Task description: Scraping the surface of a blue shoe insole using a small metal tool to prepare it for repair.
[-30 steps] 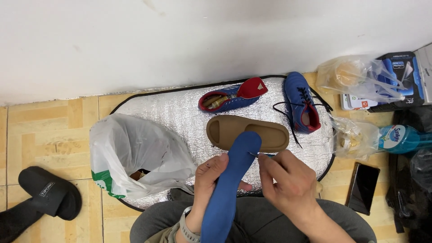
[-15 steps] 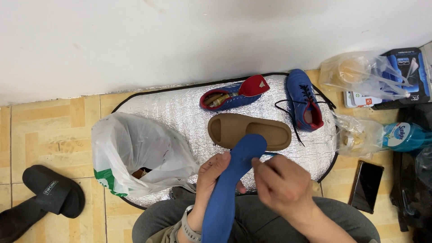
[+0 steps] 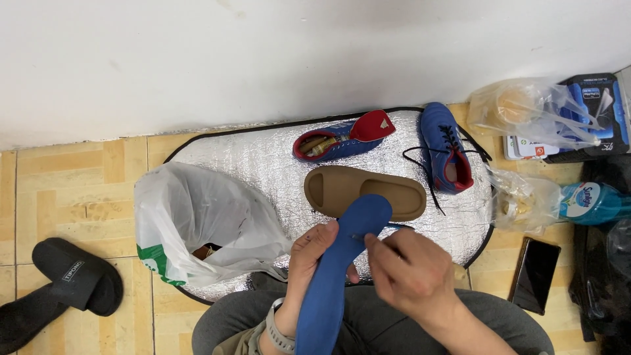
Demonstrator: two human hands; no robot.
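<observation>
Hands meet over the person's lap, both busy with a blue insole (image 3: 332, 276). The left hand (image 3: 314, 253) is closed around the insole near its upper half, thumb across the face and fingers behind. The right hand (image 3: 411, 273) comes in from the other side, its fingertips pinched together just beside the insole's edge; whether they grip something tiny I cannot tell. The insole's long axis runs from the lap up and slightly rightward, its rounded end pointing toward the wall and reaching over the near edge of the silver mat (image 3: 263, 164) that lies on the tiled floor.

Just beyond that rounded end a tan slide sandal (image 3: 328, 190) lies crosswise in the middle of the mat. Toward the mat's far edge rests a blue shoe with a red tongue (image 3: 342, 139), tipped on its side, and at the far right corner a second blue shoe (image 3: 444, 148) points at the wall, black laces trailing. A white plastic bag (image 3: 197, 217) slumps over the mat's left edge. A black slide (image 3: 79, 279) sits on the tiles well to the left, and a dark phone (image 3: 536, 273) lies off the mat's right edge.
</observation>
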